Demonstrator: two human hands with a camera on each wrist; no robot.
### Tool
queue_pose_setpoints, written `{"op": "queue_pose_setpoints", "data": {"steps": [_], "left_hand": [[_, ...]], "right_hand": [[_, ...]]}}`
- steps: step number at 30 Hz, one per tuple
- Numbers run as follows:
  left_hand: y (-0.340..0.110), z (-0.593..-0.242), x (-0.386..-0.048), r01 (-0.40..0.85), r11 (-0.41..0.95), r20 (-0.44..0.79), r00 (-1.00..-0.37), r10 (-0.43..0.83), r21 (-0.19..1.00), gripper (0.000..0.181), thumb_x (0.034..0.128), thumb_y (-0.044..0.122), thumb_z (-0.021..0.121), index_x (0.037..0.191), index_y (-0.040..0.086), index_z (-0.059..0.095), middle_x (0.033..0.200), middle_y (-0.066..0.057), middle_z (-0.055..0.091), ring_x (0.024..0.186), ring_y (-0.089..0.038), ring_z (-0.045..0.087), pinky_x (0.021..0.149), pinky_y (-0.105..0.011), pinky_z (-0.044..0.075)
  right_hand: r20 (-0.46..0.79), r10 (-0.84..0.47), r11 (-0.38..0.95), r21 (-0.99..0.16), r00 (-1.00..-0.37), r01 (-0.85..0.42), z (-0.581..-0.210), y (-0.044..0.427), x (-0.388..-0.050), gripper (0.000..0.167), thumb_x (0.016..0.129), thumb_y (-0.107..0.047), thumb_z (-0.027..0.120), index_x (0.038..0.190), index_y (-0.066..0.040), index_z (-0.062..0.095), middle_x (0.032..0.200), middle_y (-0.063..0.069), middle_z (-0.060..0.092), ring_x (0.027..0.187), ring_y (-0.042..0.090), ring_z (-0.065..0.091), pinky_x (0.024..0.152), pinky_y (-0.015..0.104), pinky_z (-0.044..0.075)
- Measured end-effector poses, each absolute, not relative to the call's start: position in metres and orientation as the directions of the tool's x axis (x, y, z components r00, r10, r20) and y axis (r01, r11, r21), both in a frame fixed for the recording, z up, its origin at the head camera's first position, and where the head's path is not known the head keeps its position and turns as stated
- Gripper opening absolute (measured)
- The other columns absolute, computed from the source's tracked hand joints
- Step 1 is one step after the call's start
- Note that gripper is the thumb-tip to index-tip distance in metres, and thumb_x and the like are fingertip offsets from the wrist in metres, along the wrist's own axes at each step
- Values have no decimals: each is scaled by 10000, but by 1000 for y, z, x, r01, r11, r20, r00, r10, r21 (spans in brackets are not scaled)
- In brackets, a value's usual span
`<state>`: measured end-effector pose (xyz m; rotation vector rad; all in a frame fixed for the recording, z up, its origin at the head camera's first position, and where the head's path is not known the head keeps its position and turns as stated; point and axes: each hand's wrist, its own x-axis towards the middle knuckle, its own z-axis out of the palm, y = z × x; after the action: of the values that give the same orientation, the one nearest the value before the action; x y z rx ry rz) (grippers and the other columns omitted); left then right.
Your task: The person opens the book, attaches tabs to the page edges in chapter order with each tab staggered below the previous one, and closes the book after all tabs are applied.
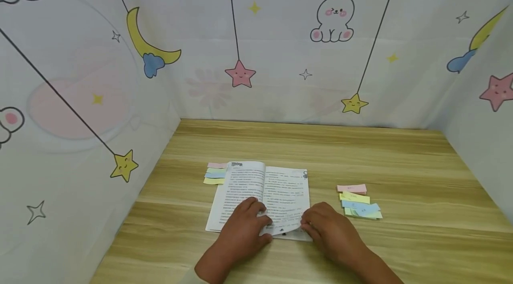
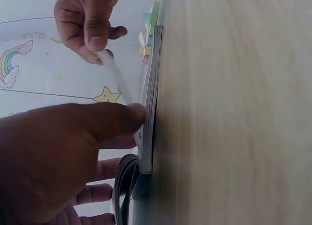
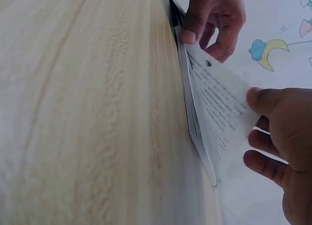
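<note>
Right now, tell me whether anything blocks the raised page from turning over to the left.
The left hand does: it rests on the lower part of the left page. Nothing else visible blocks the raised page.

Head view high, forward-down — wrist views low, sideways, close, book (image 1: 286, 195) in common.

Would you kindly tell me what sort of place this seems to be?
Probably a screened-off reading or study nook, judging by the yellowish wood-grain tabletop, the white sheet-like back wall with coloured cartoon prints, and the open white-paged book of printed text.
</note>
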<state>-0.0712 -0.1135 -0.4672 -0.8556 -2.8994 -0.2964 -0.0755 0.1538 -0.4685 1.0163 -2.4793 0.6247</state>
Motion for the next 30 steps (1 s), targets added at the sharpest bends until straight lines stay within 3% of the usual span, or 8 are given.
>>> {"op": "queue_pose_setpoints", "data": {"steps": [3, 7, 10, 13, 15, 21, 24, 30], "left_hand": [[-113, -468, -72, 561, 814, 196, -824, 532, 148, 223, 882, 320, 774, 1077, 212, 772, 1185, 1, 646, 1258, -247, 514, 1137, -387, 378], [-112, -469, -73, 566, 814, 277, -809, 518, 129, 363, 840, 148, 698, 1201, 113, 699, 1129, -16, 681, 1192, -238, 570, 1098, -377, 424], [-112, -470, -73, 540, 830, 296, -823, 485, 142, 538, 832, 124, 681, 1359, 63, 590, 1141, -43, 694, 1169, -232, 588, 1079, -385, 439], [-112, -471, -73, 521, 838, 286, -838, 465, 165, 586, 882, 209, 715, 1425, 76, 539, 1169, -52, 697, 1175, -232, 588, 1075, -402, 440], [-112, -471, -72, 518, 840, 271, -842, 467, 161, 594, 908, 323, 739, 1421, 94, 547, 1195, -47, 689, 1186, -235, 579, 1075, -410, 438], [-111, -471, -71, 502, 850, 226, -857, 463, 159, 829, 815, 614, 778, 1442, 131, 531, 1247, -23, 666, 1225, -244, 548, 1097, -425, 414], [-111, -471, -72, 485, 856, 236, -866, 442, 178, 812, 856, 506, 790, 1485, 102, 473, 1247, -45, 662, 1201, -244, 571, 1064, -429, 445], [-110, -470, -74, 441, 871, 389, -857, 338, 215, 896, 870, 228, 789, 1575, 1, 285, 1284, -158, 620, 1138, -297, 628, 943, -434, 542]], "right_hand": [[545, -533, 633, -251, -648, -732, -467, 154, -76, 232, 850, -183, 834, 1051, -173, 718, 1111, -72, 652, 1063, 134, 618, 805, 314, 569], [535, -480, 676, -279, -695, -682, -466, 154, -75, 554, 817, -216, 869, 1304, -117, 626, 1271, 23, 603, 1120, 196, 622, 810, 366, 587], [498, -475, 687, -305, -726, -659, -465, 153, -74, 527, 777, -202, 897, 1231, -124, 641, 1227, 6, 614, 1098, 182, 623, 797, 360, 589], [410, -520, 692, -312, -749, -651, -466, 153, -72, 269, 809, -203, 872, 1024, -161, 717, 1121, -50, 646, 1074, 141, 608, 810, 332, 575], [332, -554, 704, -303, -763, -643, -468, 152, -72, 219, 844, -217, 839, 1033, -155, 746, 1134, -59, 655, 1104, 134, 596, 852, 332, 566], [242, -619, 678, -316, -747, -664, -469, 149, -71, 615, 905, -275, 773, 1463, -125, 563, 1447, 24, 573, 1336, 211, 526, 1068, 430, 480], [241, -635, 659, -327, -734, -677, -469, 148, -71, 685, 906, -289, 771, 1516, -139, 499, 1489, 24, 544, 1362, 223, 508, 1094, 445, 456], [163, -615, 699, -341, -772, -629, -467, 149, -70, 535, 881, -267, 798, 1362, -118, 617, 1335, 22, 631, 1240, 206, 590, 1025, 426, 508]]}}
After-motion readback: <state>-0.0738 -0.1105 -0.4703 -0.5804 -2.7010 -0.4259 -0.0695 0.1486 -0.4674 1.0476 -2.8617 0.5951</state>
